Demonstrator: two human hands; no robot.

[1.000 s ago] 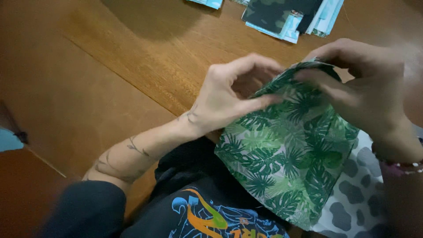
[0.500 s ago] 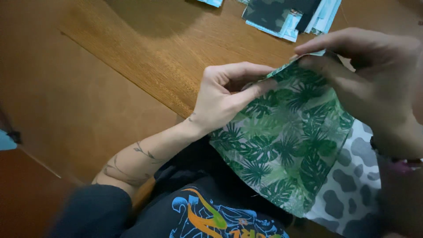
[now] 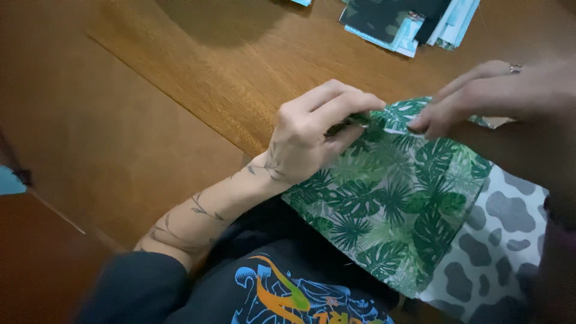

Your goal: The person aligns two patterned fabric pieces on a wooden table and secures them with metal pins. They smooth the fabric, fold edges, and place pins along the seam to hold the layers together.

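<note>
Wooden and brown, the counter (image 3: 180, 78) runs under everything, its grain slanting from upper left to lower right. At its far edge, top right, sits a stack of flat fabric pieces (image 3: 408, 21): dark green-black on top, pale blue and white layers fanning out beneath. A small light-blue scrap (image 3: 11, 180) pokes in at the left border.

Close to me lies the leaf-print cloth (image 3: 390, 198), a rough square in light and dark green palm and monstera leaves on a pale ground. It hangs off the counter's near edge onto my lap, overlapping a white cloth with grey cow-like blotches (image 3: 498, 240) on the right. Its top edge is folded over, showing a paler strip.

My left hand (image 3: 312, 135) pinches that top edge, fingers together on the cloth with thumb underneath. My right hand (image 3: 492, 96), ring on one finger, presses its fingertips together on the same fold, just beside the left. My dark sleeve (image 3: 132, 291) and printed shirt fill the bottom.
</note>
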